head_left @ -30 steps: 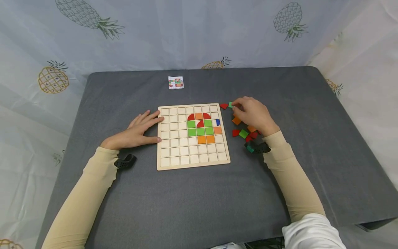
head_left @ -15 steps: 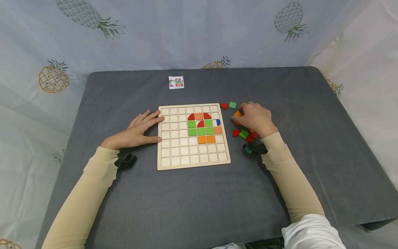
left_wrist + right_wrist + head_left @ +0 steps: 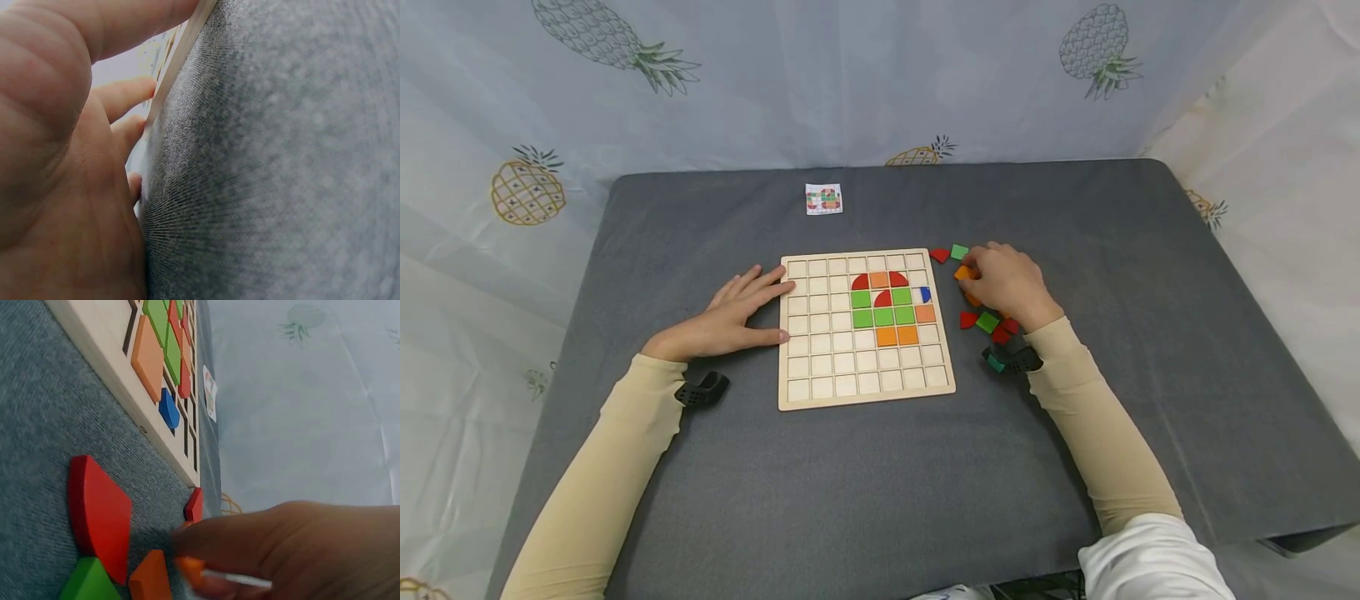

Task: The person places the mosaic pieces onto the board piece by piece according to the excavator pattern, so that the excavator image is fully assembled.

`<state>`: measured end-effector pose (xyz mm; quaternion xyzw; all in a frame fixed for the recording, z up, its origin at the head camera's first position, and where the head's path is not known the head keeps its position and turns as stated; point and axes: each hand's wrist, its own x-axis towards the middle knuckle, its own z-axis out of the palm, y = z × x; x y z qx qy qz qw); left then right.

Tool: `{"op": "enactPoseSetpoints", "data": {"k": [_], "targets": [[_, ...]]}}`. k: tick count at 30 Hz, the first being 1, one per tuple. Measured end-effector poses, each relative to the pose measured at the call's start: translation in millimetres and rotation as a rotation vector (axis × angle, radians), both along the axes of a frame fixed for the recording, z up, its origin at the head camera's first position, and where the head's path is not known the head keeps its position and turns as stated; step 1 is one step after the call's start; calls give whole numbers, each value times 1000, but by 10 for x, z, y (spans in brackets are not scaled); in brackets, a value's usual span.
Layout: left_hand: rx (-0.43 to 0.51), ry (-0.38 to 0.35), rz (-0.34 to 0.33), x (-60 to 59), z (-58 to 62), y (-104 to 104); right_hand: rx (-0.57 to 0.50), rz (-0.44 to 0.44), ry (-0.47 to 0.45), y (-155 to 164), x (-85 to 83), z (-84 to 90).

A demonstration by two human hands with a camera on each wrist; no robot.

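A wooden grid board (image 3: 835,400) lies mid-table with green, orange and red tiles and a blue half-round piece (image 3: 925,294) in its cells. My left hand (image 3: 722,321) is spread flat at its left side, fingertips and thumb on the frame; in the left wrist view the fingers (image 3: 128,97) reach along the board's edge. Right of the board, my right hand (image 3: 1011,283) pinches an orange tile (image 3: 965,272) between thumb and index finger. Another orange tile (image 3: 150,578) lies under that hand. The fingers are blurred in the right wrist view.
A green square tile (image 3: 959,252) and a red piece (image 3: 940,255) lie by the board's upper right corner. Several red pieces and a green tile (image 3: 987,322) lie below the right hand, near its wrist strap (image 3: 1015,358). A small pattern card (image 3: 823,199) lies behind the board.
My right hand has moved from beside the green tile down to the orange tiles and now pinches one, tilting it slightly. The left hand stays where it was on the board.
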<state>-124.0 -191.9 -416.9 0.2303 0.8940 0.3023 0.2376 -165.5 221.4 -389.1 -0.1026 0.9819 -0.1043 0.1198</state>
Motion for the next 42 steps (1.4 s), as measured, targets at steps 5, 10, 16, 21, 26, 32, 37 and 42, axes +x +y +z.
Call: {"op": "enactPoseSetpoints", "data": {"k": [5, 10, 16, 21, 26, 32, 37, 42], "targets": [[-6, -1, -3, -6, 1, 8, -94, 144, 67, -75, 21, 10], [-15, 1, -3, -13, 5, 12, -151, 247, 32, -154, 65, 46], [-15, -4, -1, -9, 9, 12, -212, 334, -116, -258, 172, 125], [-18, -4, 2, -8, 12, 13, -195, 414, -196, -382, 304, 202], [-16, -3, 4, -7, 8, 4, -129, 449, -265, -522, 436, 241], [-3, 5, 1, -3, 12, -3, -60, 509, -218, -624, 535, 226], [-9, 8, 2, -7, -2, -6, -26, 505, -233, -647, 552, 205], [-17, 9, 2, -14, -21, -6, -15, 502, -251, -648, 555, 199]]}}
